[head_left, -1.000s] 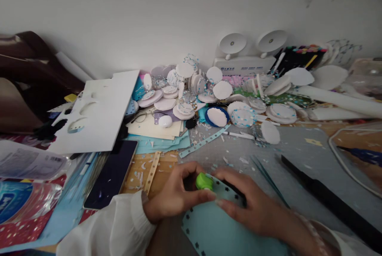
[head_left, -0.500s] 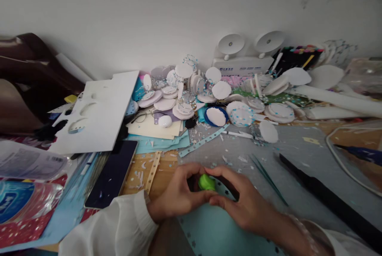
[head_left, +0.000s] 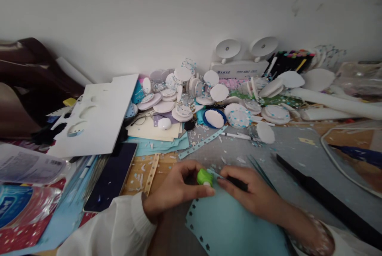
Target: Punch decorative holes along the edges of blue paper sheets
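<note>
Between the fingers and thumb of my left hand (head_left: 179, 188) is a small bright green paper punch (head_left: 204, 177) with a white underside, set at the top edge of a light blue sheet of paper (head_left: 235, 218). My right hand (head_left: 250, 190) pinches that sheet by its upper edge, just right of the punch. Small flower-shaped holes run along the paper's left edge. My right fingers hide part of the top edge. Under the sheet lies a grey cutting mat (head_left: 292, 160). Tweezers (head_left: 262, 174) lie beside my right hand.
White discs with blue-dotted trims (head_left: 238, 116) are heaped along the wall. On the left lie a dark phone (head_left: 115, 178), a white cut-out board (head_left: 101, 117) and a tissue pack (head_left: 14, 204). A long black tool (head_left: 322, 196) and a white cable (head_left: 337, 164) lie right.
My right hand has moved slightly right, away from the punch and my left fingers. The blue sheet has shifted and turned, and more of its punched left edge shows. The punch stays in my left hand.
</note>
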Motion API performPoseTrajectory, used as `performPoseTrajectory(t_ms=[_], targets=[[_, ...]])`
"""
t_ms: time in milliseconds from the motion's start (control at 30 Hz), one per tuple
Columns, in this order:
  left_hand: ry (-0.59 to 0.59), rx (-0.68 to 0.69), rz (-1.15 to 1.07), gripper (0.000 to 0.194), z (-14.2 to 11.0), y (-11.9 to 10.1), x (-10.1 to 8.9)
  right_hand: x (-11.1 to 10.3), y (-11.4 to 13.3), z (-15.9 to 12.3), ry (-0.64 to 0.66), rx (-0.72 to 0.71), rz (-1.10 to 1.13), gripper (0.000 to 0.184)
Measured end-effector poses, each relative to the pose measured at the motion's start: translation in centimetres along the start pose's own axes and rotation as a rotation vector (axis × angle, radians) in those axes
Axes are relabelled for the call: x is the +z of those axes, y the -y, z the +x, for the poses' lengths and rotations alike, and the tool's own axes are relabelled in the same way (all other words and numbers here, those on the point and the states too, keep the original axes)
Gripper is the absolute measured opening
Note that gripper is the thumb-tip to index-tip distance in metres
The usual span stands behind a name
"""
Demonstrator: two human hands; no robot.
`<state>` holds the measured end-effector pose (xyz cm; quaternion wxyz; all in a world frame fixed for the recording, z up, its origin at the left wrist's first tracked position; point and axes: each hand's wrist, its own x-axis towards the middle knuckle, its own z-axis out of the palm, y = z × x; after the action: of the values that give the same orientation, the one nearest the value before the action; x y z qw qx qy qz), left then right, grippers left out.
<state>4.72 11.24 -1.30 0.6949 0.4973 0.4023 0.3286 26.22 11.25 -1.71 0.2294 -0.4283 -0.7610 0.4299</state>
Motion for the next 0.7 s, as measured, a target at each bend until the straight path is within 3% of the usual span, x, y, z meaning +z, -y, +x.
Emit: performPoseTrajectory(t_ms=[200,567,700], targets=[[0.063,0.039,-0.061,0.031,0.11,0.19,-0.35,-0.95,0.31,0.02,-0.089,-0.024,0.042,0.031],[0.041,0.059,0.115,0.035,0.00,0.80,-0.39,-0.57,0.13,-0.25,-0.113,-0.161,-0.082,0.023],[0.075,0.057,0.046,0.033,0.09,0.65,-0.51,-0.90,0.20,-0.26,-0.104,-0.211,-0.091,0.024]])
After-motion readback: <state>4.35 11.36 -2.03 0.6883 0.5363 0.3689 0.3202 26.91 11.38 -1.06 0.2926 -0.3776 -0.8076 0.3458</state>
